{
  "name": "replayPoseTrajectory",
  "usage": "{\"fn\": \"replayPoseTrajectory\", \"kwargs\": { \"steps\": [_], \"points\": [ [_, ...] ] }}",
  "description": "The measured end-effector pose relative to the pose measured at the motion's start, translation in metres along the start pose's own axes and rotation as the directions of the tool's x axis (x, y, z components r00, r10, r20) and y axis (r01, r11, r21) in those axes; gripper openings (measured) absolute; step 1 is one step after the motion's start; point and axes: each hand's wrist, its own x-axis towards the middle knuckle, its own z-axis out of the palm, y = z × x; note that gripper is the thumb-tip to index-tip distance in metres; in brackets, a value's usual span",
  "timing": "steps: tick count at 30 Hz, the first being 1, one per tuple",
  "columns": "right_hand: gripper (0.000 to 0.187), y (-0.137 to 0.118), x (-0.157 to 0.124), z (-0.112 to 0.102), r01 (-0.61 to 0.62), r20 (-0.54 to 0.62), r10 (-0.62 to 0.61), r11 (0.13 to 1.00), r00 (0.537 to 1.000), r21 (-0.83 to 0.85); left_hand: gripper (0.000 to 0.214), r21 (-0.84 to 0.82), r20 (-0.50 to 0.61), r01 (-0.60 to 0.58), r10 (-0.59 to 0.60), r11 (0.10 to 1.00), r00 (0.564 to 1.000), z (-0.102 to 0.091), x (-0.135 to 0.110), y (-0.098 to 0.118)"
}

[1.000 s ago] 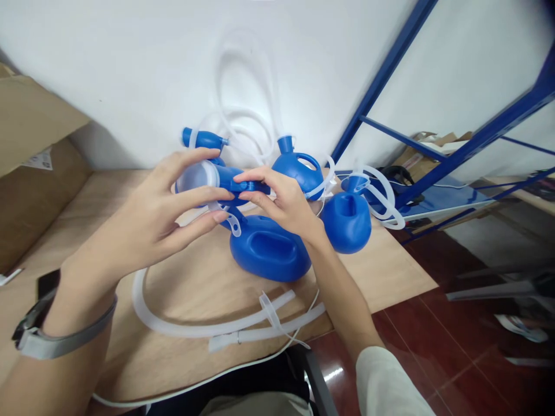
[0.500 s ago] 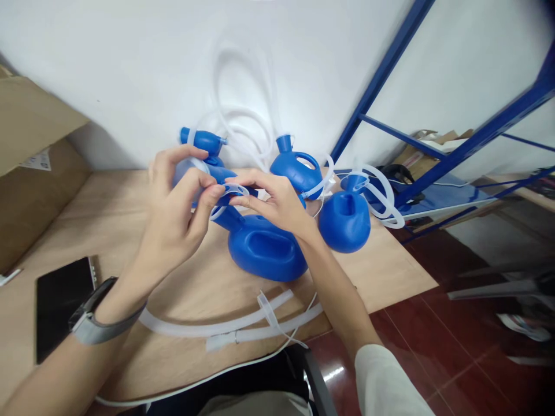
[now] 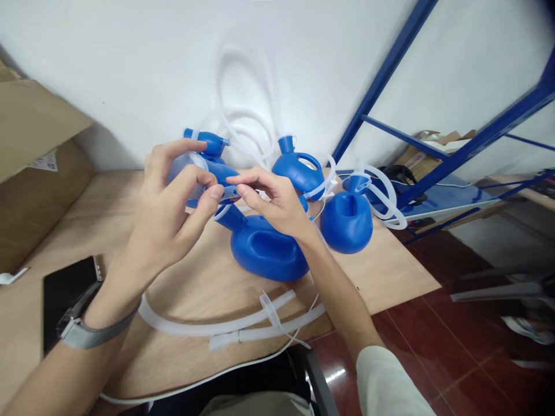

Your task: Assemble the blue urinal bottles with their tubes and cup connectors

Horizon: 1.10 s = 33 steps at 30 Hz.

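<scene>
Near the middle, my left hand (image 3: 173,202) pinches a small translucent plastic strap (image 3: 229,192) between thumb and forefinger. From the other side my right hand (image 3: 275,202) grips the strap's end with thumb and fingers. Behind the fingers is a blue plastic tube-like piece (image 3: 220,171) with a wide translucent cap (image 3: 184,164) on its left; my left hand partly hides both. Just below lies a blue urinal bottle (image 3: 271,254) with a side handle, its neck pointing up and left toward my hands.
More blue bottles, one at the back (image 3: 297,170) and one at right (image 3: 347,225), have clear hoses (image 3: 384,196). Loose tubing (image 3: 182,328) lies along the table's (image 3: 390,271) front edge. A phone (image 3: 65,289) and cardboard box (image 3: 39,202) are left; a blue metal rack (image 3: 377,75) stands right.
My right thumb has shifted onto the top of the strap, covering the ring-shaped end seen before. Both hands stay close together, and the view has shifted slightly.
</scene>
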Motion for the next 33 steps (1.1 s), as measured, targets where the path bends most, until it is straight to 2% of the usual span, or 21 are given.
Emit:
{"fn": "replayPoseTrajectory", "kwargs": {
  "steps": [4,14,19,23,26,29,31,33],
  "points": [
    [0.027,-0.001,0.000,0.001,-0.008,-0.002,0.008,0.998,1.000,-0.058,0.012,0.014,0.020,-0.029,0.029,0.999,0.999,-0.004,0.001,0.003],
    [0.018,-0.004,-0.002,0.005,0.016,-0.015,-0.017,0.998,1.000,-0.063,0.001,0.086,-0.031,-0.066,0.069,0.994,0.997,-0.001,-0.002,-0.003],
    [0.018,-0.007,-0.002,0.004,0.048,-0.023,-0.050,0.997,0.998,-0.068,0.011,0.114,-0.103,-0.167,0.179,0.979,0.979,0.003,-0.002,-0.002],
    [0.030,-0.015,-0.001,0.003,0.024,0.005,-0.023,1.000,1.000,-0.019,0.018,0.109,-0.161,-0.165,0.181,0.980,0.970,0.002,-0.001,-0.002],
    [0.034,-0.023,-0.002,0.002,0.042,-0.011,-0.042,0.999,0.999,-0.019,0.018,0.022,-0.066,-0.185,0.186,0.982,0.980,-0.004,0.001,-0.007],
    [0.030,-0.028,-0.001,0.000,0.028,-0.054,-0.028,1.000,0.998,-0.010,0.037,-0.057,0.081,-0.235,0.239,0.970,0.968,-0.009,0.004,-0.013],
    [0.032,-0.031,0.000,-0.004,-0.035,-0.034,0.035,0.999,0.999,-0.024,0.038,-0.035,0.102,-0.220,0.223,0.975,0.970,-0.012,0.005,-0.015],
    [0.037,-0.033,0.002,-0.013,-0.073,0.007,0.074,0.991,0.997,-0.109,0.031,0.000,0.103,-0.159,0.159,0.987,0.982,-0.018,0.005,-0.017]
  ]
}}
